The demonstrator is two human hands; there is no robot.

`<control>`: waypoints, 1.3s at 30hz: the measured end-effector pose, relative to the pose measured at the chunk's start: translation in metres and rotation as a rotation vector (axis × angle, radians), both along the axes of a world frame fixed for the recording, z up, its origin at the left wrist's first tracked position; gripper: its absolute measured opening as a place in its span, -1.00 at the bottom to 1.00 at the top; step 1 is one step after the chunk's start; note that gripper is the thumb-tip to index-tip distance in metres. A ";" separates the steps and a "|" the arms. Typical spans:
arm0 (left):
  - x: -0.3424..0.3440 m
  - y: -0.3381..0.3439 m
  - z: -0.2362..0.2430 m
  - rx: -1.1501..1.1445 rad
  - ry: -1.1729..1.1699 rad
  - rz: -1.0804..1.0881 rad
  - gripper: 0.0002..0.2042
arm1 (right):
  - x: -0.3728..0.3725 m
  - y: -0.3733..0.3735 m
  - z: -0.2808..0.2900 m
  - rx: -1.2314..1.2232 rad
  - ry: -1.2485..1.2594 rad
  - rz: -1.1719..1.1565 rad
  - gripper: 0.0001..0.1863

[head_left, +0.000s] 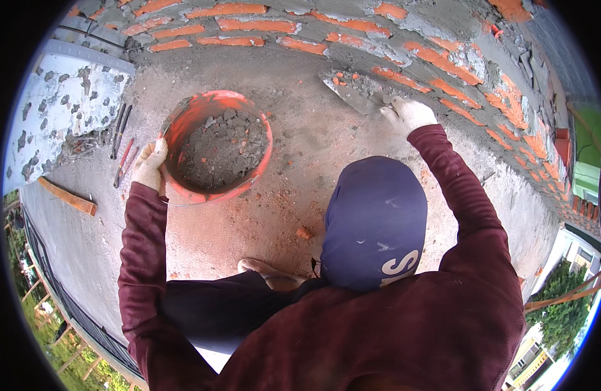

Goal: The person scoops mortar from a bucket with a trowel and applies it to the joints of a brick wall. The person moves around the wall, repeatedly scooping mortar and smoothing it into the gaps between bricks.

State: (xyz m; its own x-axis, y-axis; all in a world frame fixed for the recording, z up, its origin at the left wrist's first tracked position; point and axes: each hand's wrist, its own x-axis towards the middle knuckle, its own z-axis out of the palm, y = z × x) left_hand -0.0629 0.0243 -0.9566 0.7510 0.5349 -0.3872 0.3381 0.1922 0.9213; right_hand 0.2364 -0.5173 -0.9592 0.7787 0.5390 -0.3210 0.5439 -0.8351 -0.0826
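Note:
My left hand (150, 163), in a pale work glove, grips the left rim of an orange-red bucket (261, 166) standing on the floor. Inside the bucket lies grey, crumbly mortar rubble (225, 150) with small brick bits. At the foot of the brick wall, my gloved right hand (410, 116) is closed round the handle end of a trowel (356, 96). The trowel's grey blade lies low, close to the floor, pointing left. Several orange brick crumbs and grey debris sit on it. The glove hides most of the handle.
A brick wall (437, 62) with rough mortar joints curves along the far and right sides. Left of the bucket lie dark rods (121, 130), a red-handled tool (126, 156) and a wooden strip (67, 197). A spattered white board (66, 107) is at far left. Brick crumbs dot the concrete floor (300, 140).

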 end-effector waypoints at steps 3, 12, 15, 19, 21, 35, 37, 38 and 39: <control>0.006 -0.010 0.011 -0.121 -0.013 -0.010 -0.79 | -0.054 0.044 0.045 0.104 -0.072 0.181 -0.58; -0.055 0.022 -0.012 -0.033 0.018 0.107 -0.83 | -0.020 -0.007 -0.010 -0.131 0.303 0.227 -0.57; -0.089 0.031 -0.020 -0.030 0.316 0.183 -0.67 | 0.004 -0.035 -0.049 -0.027 0.164 0.083 -0.54; -0.123 0.034 -0.026 -0.010 0.460 0.220 -0.47 | 0.039 0.006 -0.049 -0.059 0.073 0.043 -0.55; -0.114 0.025 -0.018 0.024 0.512 0.208 -0.43 | 0.033 0.012 -0.046 -0.058 0.004 0.032 -0.55; -0.108 0.014 0.010 0.157 0.619 -0.050 -0.45 | -0.056 0.152 0.049 0.401 -0.114 0.448 -0.65; -0.100 0.015 0.011 0.196 0.678 -0.170 -0.45 | -0.018 0.181 0.020 0.546 0.520 0.056 -0.65; -0.115 0.009 0.000 0.246 0.616 -0.049 -0.55 | -0.027 0.214 0.032 0.518 1.081 -0.334 -0.65; -0.122 0.002 -0.006 0.223 0.612 0.053 -0.55 | -0.027 0.243 0.020 0.518 1.195 -0.318 -0.67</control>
State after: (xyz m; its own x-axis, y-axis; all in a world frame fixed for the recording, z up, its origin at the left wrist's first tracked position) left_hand -0.1849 0.0265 -0.9629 0.4003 0.6823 -0.6117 0.8095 0.0496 0.5850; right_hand 0.2091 -0.2740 -0.9392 0.2789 0.6537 -0.7034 -0.2941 -0.6392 -0.7106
